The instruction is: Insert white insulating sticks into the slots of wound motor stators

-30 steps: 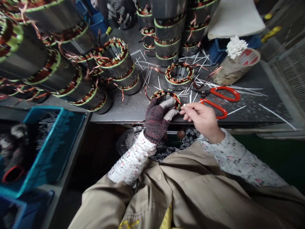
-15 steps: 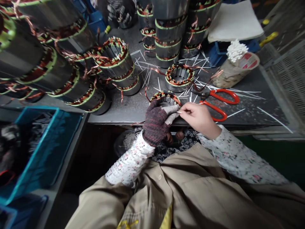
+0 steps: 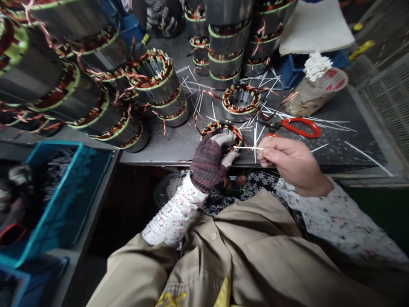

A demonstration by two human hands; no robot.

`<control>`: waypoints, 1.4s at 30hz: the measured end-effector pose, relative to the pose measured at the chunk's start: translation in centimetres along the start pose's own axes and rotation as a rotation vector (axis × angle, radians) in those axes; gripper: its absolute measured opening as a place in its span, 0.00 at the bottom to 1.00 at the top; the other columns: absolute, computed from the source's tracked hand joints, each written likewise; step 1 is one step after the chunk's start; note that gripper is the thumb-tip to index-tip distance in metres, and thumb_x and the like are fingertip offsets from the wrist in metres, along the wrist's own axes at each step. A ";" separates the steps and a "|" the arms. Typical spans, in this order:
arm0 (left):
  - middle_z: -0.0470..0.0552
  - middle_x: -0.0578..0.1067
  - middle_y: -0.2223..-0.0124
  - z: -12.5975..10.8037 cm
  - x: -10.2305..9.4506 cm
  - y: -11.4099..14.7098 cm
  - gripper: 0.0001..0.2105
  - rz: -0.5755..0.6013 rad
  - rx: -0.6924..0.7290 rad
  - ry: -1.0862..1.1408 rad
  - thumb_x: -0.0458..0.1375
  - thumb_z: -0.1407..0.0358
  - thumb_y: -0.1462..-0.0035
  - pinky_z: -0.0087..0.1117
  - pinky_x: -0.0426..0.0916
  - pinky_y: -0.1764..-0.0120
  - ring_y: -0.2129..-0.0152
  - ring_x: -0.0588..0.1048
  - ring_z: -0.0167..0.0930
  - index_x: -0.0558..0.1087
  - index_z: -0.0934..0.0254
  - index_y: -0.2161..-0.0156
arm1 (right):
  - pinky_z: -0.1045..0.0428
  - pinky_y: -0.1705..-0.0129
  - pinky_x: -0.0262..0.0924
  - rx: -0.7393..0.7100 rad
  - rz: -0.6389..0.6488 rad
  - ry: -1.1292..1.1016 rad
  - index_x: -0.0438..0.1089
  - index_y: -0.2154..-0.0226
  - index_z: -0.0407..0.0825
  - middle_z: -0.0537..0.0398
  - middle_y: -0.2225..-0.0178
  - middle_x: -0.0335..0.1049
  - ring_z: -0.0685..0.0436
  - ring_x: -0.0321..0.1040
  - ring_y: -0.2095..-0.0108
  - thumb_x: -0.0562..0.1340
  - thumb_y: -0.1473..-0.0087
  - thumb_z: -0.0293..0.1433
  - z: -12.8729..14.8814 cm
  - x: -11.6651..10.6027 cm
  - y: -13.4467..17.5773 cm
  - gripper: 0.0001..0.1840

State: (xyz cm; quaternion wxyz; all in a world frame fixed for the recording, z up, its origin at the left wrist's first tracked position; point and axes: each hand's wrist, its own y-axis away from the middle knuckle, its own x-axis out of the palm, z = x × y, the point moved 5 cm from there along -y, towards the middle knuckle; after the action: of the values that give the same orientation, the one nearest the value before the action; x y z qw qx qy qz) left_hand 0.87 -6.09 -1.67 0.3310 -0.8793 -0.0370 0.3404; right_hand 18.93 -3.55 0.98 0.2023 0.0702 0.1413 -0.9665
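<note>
Near the bench's front edge sits a small motor stator (image 3: 216, 126) with copper windings and a light green rim. My left hand (image 3: 209, 160), in a dark knitted glove with pale-wrapped fingertips, grips its near side, fingers over the rim and thumb outside. My right hand (image 3: 289, 160), bare, is closed in a pinch on a thin white strip (image 3: 245, 147), drawn straight from the stator's near right rim. Just beyond my right hand lie scissors (image 3: 302, 127) with red handles, one handle mostly covered by the hand. A second stator (image 3: 241, 102) stands behind the first.
Stacked stators (image 3: 156, 85) crowd the left and back. Loose white strips (image 3: 367, 158) are scattered over the bench. A tube (image 3: 315, 94) at right holds a white bundle. A teal bin (image 3: 72, 200) stands at left. A gloved hand (image 3: 162, 19) of another person shows at the back.
My right hand has moved right, away from the stator, and a length of white strip now stretches between them. My left fingers have shifted slightly on the rim.
</note>
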 end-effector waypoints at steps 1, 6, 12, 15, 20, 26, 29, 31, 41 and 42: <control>0.57 0.78 0.44 0.3 0.0 0.1 0.20 0.009 -0.014 -0.001 0.64 0.61 0.36 0.45 0.74 0.42 0.45 0.77 0.36 0.69 0.61 0.42 | 0.47 0.66 0.67 -0.003 0.021 -0.067 0.72 0.77 0.53 0.52 0.70 0.72 0.44 0.70 0.68 0.65 0.41 0.50 -0.3 0.3 0.0 0.21; 0.59 0.72 0.37 0.9 0.0 0.5 0.32 0.035 -0.032 -0.081 0.62 0.61 0.36 0.44 0.70 0.38 0.40 0.72 0.38 0.57 0.60 0.31 | 0.47 0.66 0.67 0.175 0.135 -0.271 0.71 0.76 0.51 0.52 0.71 0.73 0.45 0.70 0.69 0.64 0.41 0.53 -2.5 1.6 0.9 0.24; 0.60 0.72 0.38 -0.5 1.3 0.7 0.31 0.027 -0.023 -0.106 0.62 0.61 0.35 0.47 0.70 0.38 0.40 0.73 0.41 0.56 0.62 0.31 | 0.50 0.73 0.60 0.160 -0.091 -0.287 0.60 0.80 0.52 0.59 0.80 0.59 0.49 0.60 0.77 0.65 0.41 0.46 -0.8 0.1 0.2 0.24; 0.63 0.71 0.37 -1.3 2.3 1.1 0.30 0.026 -0.055 -0.127 0.60 0.57 0.34 0.51 0.69 0.37 0.39 0.71 0.44 0.56 0.62 0.32 | 0.47 0.66 0.66 0.041 -0.182 -0.263 0.58 0.77 0.53 0.57 0.76 0.62 0.46 0.66 0.72 0.58 0.37 0.52 -0.6 1.2 -2.7 0.24; 0.65 0.70 0.36 -2.4 0.9 1.2 0.31 0.023 0.012 -0.168 0.57 0.56 0.32 0.48 0.68 0.36 0.38 0.70 0.44 0.52 0.63 0.31 | 0.39 0.49 0.65 -0.141 -0.200 0.130 0.67 0.72 0.53 0.49 0.57 0.75 0.39 0.71 0.54 0.56 0.40 0.59 -2.1 2.4 -3.0 0.28; 0.57 0.81 0.58 -2.6 -2.3 0.8 0.19 0.338 0.316 -0.532 0.53 0.64 0.31 0.42 0.74 0.52 0.58 0.81 0.38 0.68 0.66 0.39 | 0.32 0.42 0.56 -0.242 -0.082 0.460 0.77 0.69 0.58 0.56 0.65 0.79 0.32 0.67 0.48 0.74 0.52 0.36 -5.5 2.3 -0.1 0.08; 0.52 0.80 0.63 -1.5 -2.8 -0.5 0.17 0.504 0.366 -0.520 0.49 0.62 0.30 0.32 0.71 0.66 0.69 0.79 0.33 0.73 0.61 0.42 | 0.33 0.42 0.57 -0.252 -0.063 0.397 0.77 0.71 0.58 0.56 0.67 0.79 0.34 0.67 0.50 0.74 0.54 0.33 -6.5 2.3 -0.5 0.07; 0.50 0.79 0.64 -0.8 -2.7 -1.8 0.15 0.583 0.409 -0.483 0.48 0.61 0.29 0.30 0.67 0.70 0.71 0.78 0.32 0.76 0.59 0.48 | 0.33 0.42 0.58 -0.261 -0.054 0.370 0.77 0.72 0.58 0.56 0.68 0.78 0.34 0.67 0.50 0.74 0.53 0.33 -6.7 2.5 -0.8 0.06; 0.50 0.81 0.51 -0.3 -3.0 -3.2 0.11 0.498 0.610 -0.220 0.52 0.69 0.32 0.49 0.73 0.41 0.50 0.80 0.36 0.75 0.56 0.52 | 0.41 0.58 0.64 -0.423 -0.703 0.363 0.70 0.71 0.56 0.55 0.68 0.73 0.42 0.68 0.65 0.63 0.39 0.37 -4.1 -6.2 -0.2 0.09; 0.51 0.80 0.46 -0.1 -3.1 -2.8 0.13 0.496 0.632 -0.205 0.52 0.69 0.32 0.51 0.70 0.38 0.45 0.78 0.36 0.74 0.55 0.48 | 0.43 0.60 0.62 -0.385 -0.815 0.383 0.69 0.70 0.56 0.55 0.70 0.70 0.43 0.66 0.68 0.64 0.39 0.38 -4.4 -8.4 -0.8 0.09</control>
State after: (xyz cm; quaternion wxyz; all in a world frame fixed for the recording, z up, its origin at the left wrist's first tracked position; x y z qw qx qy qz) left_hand -0.94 -4.86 1.85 0.4872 -0.6782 0.2497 0.4903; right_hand 26.58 1.55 -1.40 -0.2129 0.1470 0.3681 -0.8931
